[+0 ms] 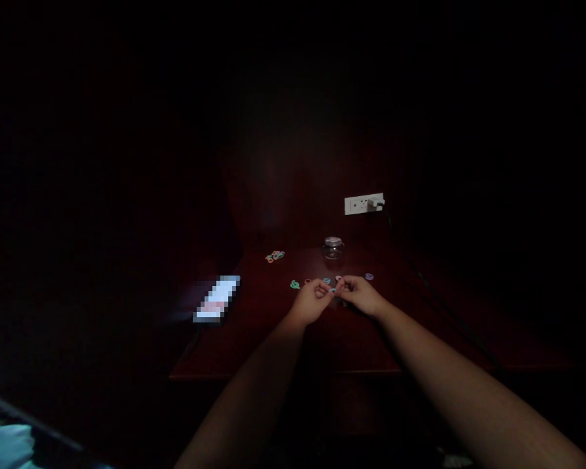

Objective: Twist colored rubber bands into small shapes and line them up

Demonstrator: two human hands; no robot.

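Note:
My left hand (pixel 314 302) and my right hand (pixel 360 296) meet over the tabletop, fingertips pinched. Between them is a small light-blue hair tie (pixel 333 290), partly covered by the fingers. Just beyond the hands lie more small elastic bands: a green one (pixel 295 284) on the left, a red one (pixel 308 282), a blue one (pixel 327 281), a pink one (pixel 338 278) by my right fingers and a purple one (pixel 369 277) to the right. A mixed heap of bands (pixel 275 256) sits farther back on the left. Dim light blurs fine detail.
A clear lidded jar (pixel 333 249) stands behind the hands. At the left, a lit phone (pixel 217 299) rests on the dark red table (pixel 254 348). A wall socket (pixel 356 205) holds a white plug (pixel 375 204), and its dark cable (pixel 437 294) runs down the right side.

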